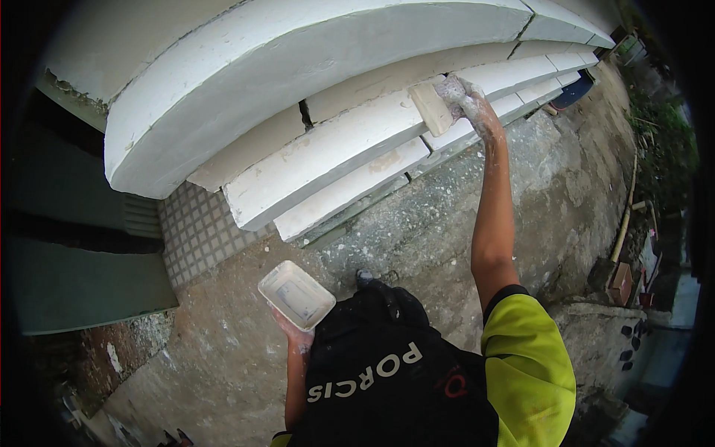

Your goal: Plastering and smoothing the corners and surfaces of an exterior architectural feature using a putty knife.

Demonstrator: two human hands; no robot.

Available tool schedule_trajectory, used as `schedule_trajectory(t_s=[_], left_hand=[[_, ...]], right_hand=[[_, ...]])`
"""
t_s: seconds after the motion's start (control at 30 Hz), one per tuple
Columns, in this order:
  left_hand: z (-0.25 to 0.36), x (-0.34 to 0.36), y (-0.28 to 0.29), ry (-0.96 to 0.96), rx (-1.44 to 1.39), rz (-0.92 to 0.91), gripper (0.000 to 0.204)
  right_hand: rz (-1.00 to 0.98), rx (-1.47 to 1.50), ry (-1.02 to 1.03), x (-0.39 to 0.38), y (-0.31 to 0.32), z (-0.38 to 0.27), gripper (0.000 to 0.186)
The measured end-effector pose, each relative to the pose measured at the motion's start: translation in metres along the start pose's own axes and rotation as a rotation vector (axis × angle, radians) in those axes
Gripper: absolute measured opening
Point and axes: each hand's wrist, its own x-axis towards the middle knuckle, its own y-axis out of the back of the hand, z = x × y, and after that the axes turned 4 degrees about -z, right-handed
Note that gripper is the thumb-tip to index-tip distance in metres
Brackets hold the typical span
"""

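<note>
My left hand [293, 332] grips a shallow white plastic tray [296, 293] smeared with pale paste, at waist height beside my dark shirt. My right arm reaches up to the steps, where my right hand [478, 112], coated in white residue, is closed on a pale rectangular block-like tool [430, 110] with a speckled, lumpy part under the fingers. That tool lies against a white step [335, 160] near a joint between slabs; whether it touches the surface fully is hard to tell.
Curved white steps [313, 67] span the top. A small-tiled patch [199, 231] and a green wall [82, 283] are at left. Stained concrete [551, 208] lies below the steps. At right are plants [655, 141], a long pole [625, 223] and assorted debris [620, 283].
</note>
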Motion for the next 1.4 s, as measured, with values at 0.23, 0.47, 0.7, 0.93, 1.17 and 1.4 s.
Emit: schedule_trajectory(t_s=[0.23, 0.47, 0.7, 0.93, 1.17, 1.4], left_hand=[[0.004, -0.002, -0.006, 0.016, -0.013, 0.027, 0.055], [0.001, -0.004, -0.009, 0.026, -0.019, -0.028, 0.058], [-0.014, 0.003, -0.014, 0.05, 0.079, -0.069, 0.061], [-0.011, 0.0, -0.02, 0.071, 0.059, -0.085, 0.061], [-0.006, -0.005, -0.028, 0.141, 0.069, -0.078, 0.059], [0.007, -0.014, -0.013, 0.162, 0.076, -0.048, 0.058]], right_hand=[[-0.129, -0.046, -0.047, -0.015, -0.02, -0.018, 0.069], [-0.25, -0.105, -0.101, -0.015, -0.023, -0.013, 0.072], [-0.267, 0.732, -0.145, -0.05, -0.053, -0.038, 0.058], [0.645, 0.177, 0.243, -0.055, -0.093, -0.082, 0.041], [0.317, -0.321, 0.265, -0.056, -0.194, -0.124, 0.041], [0.649, 0.037, 0.269, -0.068, -0.139, -0.089, 0.035]])
